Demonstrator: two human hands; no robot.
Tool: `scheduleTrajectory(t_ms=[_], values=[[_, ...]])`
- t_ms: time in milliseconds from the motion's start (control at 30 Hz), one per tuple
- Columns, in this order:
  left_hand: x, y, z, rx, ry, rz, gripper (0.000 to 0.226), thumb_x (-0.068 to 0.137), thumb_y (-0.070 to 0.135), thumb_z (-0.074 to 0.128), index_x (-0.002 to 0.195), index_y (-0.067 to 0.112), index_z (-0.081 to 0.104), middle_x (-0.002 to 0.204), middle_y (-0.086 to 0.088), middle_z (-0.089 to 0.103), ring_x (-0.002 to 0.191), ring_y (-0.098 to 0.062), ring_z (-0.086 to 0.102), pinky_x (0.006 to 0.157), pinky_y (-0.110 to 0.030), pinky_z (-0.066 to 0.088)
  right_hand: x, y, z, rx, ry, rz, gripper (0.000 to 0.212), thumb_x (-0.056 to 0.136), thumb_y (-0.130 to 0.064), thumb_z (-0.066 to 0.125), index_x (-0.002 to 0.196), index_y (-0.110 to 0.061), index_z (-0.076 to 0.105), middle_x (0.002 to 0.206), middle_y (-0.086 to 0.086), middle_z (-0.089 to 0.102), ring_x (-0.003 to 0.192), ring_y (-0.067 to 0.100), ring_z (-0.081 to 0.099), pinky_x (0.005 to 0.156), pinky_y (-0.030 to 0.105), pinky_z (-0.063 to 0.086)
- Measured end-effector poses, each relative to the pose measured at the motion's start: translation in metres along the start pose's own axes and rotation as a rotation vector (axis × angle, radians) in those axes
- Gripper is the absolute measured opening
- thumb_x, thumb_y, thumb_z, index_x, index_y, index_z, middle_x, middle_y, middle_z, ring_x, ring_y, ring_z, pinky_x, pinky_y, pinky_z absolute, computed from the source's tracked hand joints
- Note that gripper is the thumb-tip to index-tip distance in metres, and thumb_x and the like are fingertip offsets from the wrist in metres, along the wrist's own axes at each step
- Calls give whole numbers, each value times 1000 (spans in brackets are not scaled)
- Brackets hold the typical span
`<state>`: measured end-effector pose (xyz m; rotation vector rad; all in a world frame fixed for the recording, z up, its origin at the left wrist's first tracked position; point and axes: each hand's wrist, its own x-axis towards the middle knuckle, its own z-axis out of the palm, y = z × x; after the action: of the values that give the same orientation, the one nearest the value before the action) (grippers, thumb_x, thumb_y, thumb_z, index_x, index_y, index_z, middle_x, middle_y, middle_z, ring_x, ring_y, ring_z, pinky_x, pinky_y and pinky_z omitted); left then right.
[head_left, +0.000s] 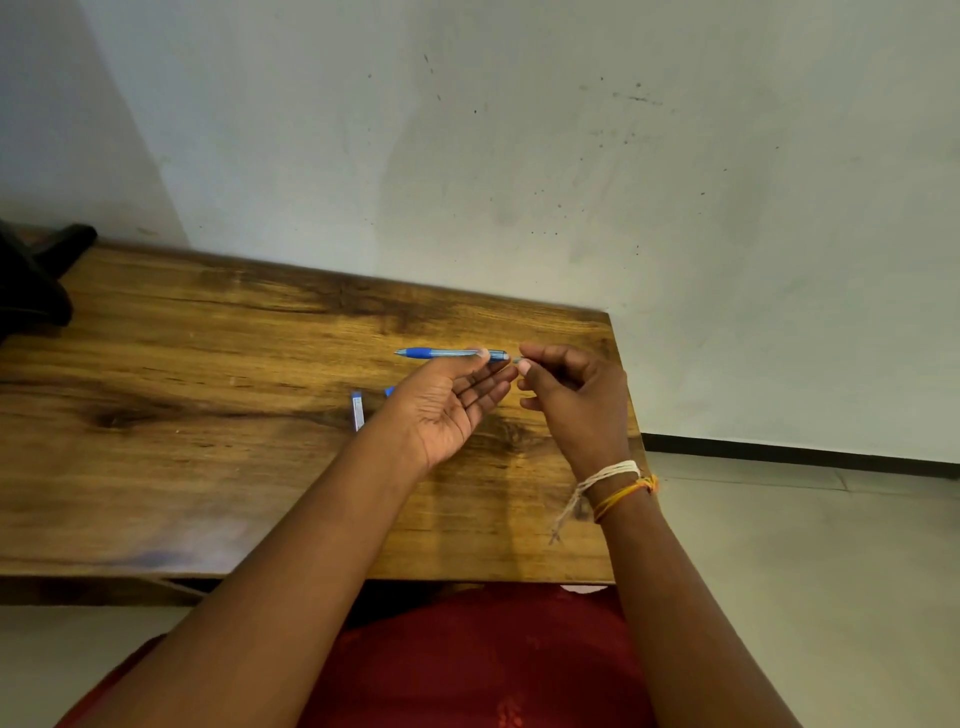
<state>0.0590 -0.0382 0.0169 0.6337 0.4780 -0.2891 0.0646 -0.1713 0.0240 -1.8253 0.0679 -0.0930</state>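
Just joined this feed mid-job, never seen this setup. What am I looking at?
There is no machine here: a person works with two bare hands. The one picture comes from a wide-angle camera worn on the head, looking forward and down. The left hand, palm up, holds a blue pen level over the wooden table, thumb on its barrel. The right hand, thread bands at its wrist, pinches the pen's end. By the left hand a small blue-and-white case lies on the table, partly hidden. A dark object sits at the far left edge.
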Motion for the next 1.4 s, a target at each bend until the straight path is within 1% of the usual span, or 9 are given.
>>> scheduleTrajectory(t_ms=[200,400,500,600,833,1067,1200,1333,1400], values=[[-2,-1,1,13,8,3,12,91,2,55,100,-4,60,101,-23,67,88,-24,68,74,-27,57,-1,0,-1,2,2,5,15,84,-6,70,97,-13,72,87,6,74,77,16,72,61,23,59],[-3,1,-1,15,20,-2,17,90,3,57,104,-6,61,98,-21,69,86,-24,70,74,-28,58,0,4,-1,-47,47,-6,12,83,-9,72,92,-17,73,80,0,74,72,13,73,59,23,58],[-4,9,-5,15,39,8,12,90,5,58,95,-5,63,83,-17,72,79,-22,71,74,-29,58,3,15,-1,-256,81,29,8,82,-17,74,89,-17,75,80,-1,73,74,12,70,67,25,57],[-5,23,-11,7,64,46,11,91,5,56,91,-4,63,74,-14,73,70,-20,72,74,-30,58,3,28,-1,-426,-6,135,7,80,-16,74,87,-18,76,85,-2,73,80,9,66,73,21,52],[-2,49,-30,7,124,125,9,92,5,54,89,1,61,68,-11,73,65,-19,72,72,-29,58,4,33,9,-567,-80,267,12,77,-16,76,68,-23,71,75,-3,70,78,14,65,70,24,48],[-2,63,-46,-5,167,153,5,89,4,58,92,2,62,74,-13,74,72,-22,74,71,-31,60,9,32,13,-586,-69,346,11,78,-11,72,72,-20,73,74,-3,69,77,14,65,69,25,46],[-4,73,-53,-38,197,177,4,89,4,57,92,4,60,72,-14,73,70,-22,74,70,-31,60,9,32,15,-598,-65,337,16,78,-9,70,68,-22,70,73,-2,68,78,17,66,66,25,47],[-5,73,-54,-32,204,176,5,89,4,58,94,4,60,76,-14,73,72,-23,74,67,-30,61,12,28,17,-542,-83,396,19,78,-6,69,66,-21,68,76,3,71,81,22,68,77,39,59],[-5,70,-53,-18,190,167,5,89,4,58,93,4,60,81,-15,72,72,-23,73,68,-30,61,17,25,8,-495,-10,420,20,78,-6,67,66,-23,67,79,4,70,85,24,68,82,44,58]])
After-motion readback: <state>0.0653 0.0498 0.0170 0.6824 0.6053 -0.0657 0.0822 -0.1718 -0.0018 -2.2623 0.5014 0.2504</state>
